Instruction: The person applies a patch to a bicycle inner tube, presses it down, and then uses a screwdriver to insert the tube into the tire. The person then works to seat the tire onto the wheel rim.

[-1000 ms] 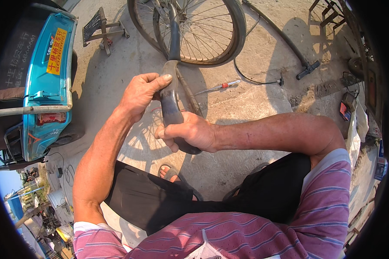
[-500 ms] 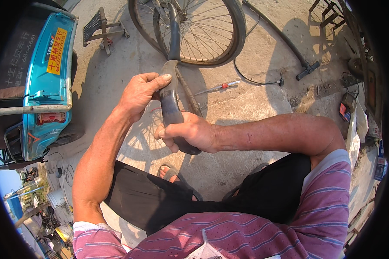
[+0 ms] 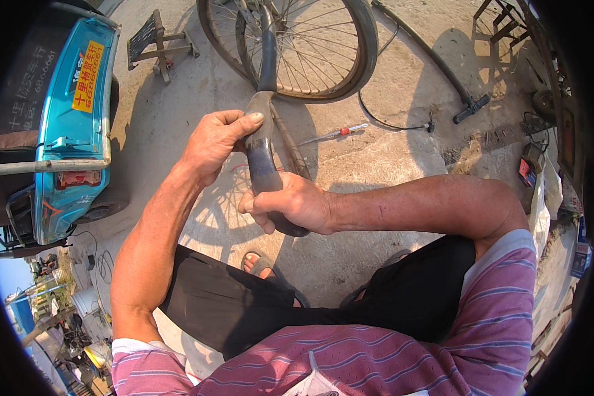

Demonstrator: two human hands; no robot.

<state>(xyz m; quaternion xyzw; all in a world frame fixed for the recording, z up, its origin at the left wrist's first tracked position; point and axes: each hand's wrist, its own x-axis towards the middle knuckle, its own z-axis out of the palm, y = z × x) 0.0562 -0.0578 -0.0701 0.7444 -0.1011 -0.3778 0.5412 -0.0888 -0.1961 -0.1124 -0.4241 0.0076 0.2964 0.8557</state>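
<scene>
My left hand pinches a black inner tube between thumb and fingers, at a pale, scuffed stretch. Lower down, my right hand is wrapped round the same tube, whose lower end hangs past my fingers. The tube runs up over a bicycle wheel lying on the concrete. Behind the tube, a worn tyre slants down under my right hand. Just right of it lies a slim metal tool with a red-and-white handle.
A hand pump with hose lies at the upper right. A small folding stool stands upper left, beside a turquoise vehicle. Dark metal frames, a white sack and small boxes edge the right. My sandalled feet are below.
Both hands keep their hold on the tube in almost the same place. The wheel and tube have shifted very slightly rightward in the view; nothing else visibly differs.
</scene>
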